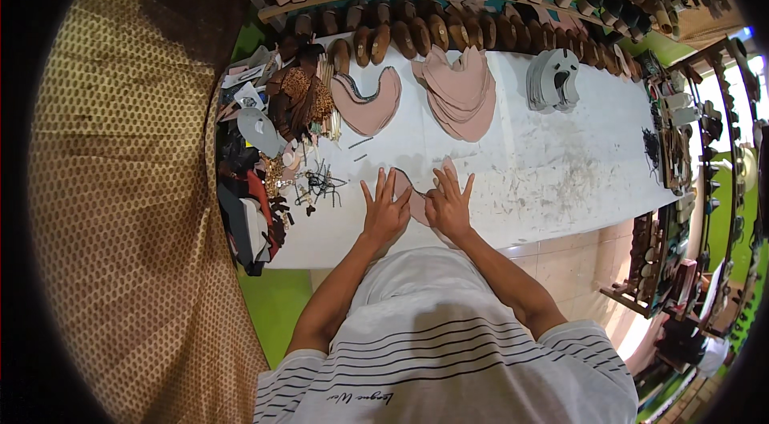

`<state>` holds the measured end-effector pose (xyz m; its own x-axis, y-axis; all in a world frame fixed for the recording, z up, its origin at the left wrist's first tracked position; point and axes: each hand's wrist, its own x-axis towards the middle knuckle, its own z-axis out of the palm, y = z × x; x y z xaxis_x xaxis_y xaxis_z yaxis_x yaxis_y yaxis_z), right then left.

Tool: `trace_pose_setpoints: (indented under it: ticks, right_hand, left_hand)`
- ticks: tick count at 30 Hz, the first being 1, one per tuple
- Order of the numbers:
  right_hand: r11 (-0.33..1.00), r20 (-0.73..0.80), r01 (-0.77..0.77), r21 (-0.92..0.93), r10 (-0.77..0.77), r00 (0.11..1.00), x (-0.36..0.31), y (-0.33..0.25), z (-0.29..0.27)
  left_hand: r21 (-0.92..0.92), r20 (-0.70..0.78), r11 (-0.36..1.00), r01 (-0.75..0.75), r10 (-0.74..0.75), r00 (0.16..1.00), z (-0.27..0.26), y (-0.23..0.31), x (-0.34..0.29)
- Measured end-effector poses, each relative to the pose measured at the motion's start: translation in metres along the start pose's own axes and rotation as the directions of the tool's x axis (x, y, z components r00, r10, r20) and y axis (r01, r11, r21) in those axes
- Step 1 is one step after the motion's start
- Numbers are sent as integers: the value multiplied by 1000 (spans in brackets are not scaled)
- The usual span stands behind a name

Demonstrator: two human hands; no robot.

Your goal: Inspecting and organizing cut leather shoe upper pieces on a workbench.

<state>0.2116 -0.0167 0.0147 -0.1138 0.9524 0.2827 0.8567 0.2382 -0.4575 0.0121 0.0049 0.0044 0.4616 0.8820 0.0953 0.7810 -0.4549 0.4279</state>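
A pink curved shoe upper piece point(418, 214) with a dark line along its inner edge lies on the white table in front of me. My left hand point(388, 214) rests over its left side, fingers spread and stretched out, the thumb touching the dark edge. On the other side, my right hand point(450, 209) has its thumb and bent index finger pinched at the edge, with the other fingers raised apart. Both hands hide parts of the piece. Farther off lie a pile of dark-edged pink pieces point(376, 113) and a larger pile of plain pink pieces point(465, 103).
Grey cut pieces point(553, 81) are stacked at the back right of the white table point(553, 175). Dark strips point(320, 183) and mixed scraps clutter its left end. Brown shoe lasts point(404, 39) line the far edge, below shelves of shoes. A patterned curtain point(136, 183) hangs at left.
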Motion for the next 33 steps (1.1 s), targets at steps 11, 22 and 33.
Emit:
trace_pose_setpoints:
  ticks: [11,22,33]
  right_hand:
    - [998,21,49,-42,-49,999,-8,5,1]
    - [998,27,31,-54,-30,999,-10,11,10]
    - [997,47,-2,-83,5,999,-2,19,12]
  left_hand:
    - [43,-32,997,-59,60,998,1,5,6]
    - [82,-25,989,-123,125,992,5,0,1]
    - [109,-30,986,-123,127,992,8,1,0]
